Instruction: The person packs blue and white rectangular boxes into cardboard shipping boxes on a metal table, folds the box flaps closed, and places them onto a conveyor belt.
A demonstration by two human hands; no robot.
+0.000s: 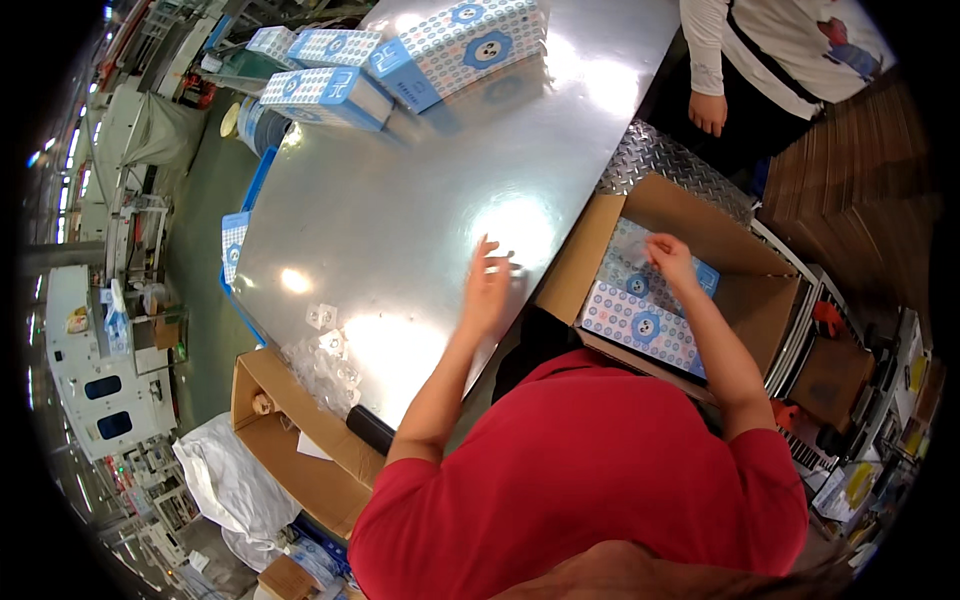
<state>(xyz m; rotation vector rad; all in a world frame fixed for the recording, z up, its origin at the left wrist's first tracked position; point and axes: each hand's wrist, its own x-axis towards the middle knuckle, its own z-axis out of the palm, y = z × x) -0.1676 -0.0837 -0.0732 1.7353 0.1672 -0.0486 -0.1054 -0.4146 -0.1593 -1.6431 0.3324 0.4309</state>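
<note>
Over the metal table's right edge, my left hand (487,290) is held with its fingers apart and nothing in it. My right hand (672,262) reaches into an open cardboard carton (748,225) on the right, its thumb and fingers drawn together. A pale, see-through patch shows beside those fingertips, too faint to name. Below the hand, blue-and-white patterned boxes lie in the carton; the nearer patterned box (645,325) shows a round animal emblem. Part of the farther patterned box (632,270) is covered by my right hand and wrist.
More patterned boxes (462,52) stand at the far end of the metal table (420,200). Clear plastic pieces (330,365) lie near its left corner, beside another open carton (290,440). Flat cardboard (850,190) is stacked at right; a person (745,60) stands beyond.
</note>
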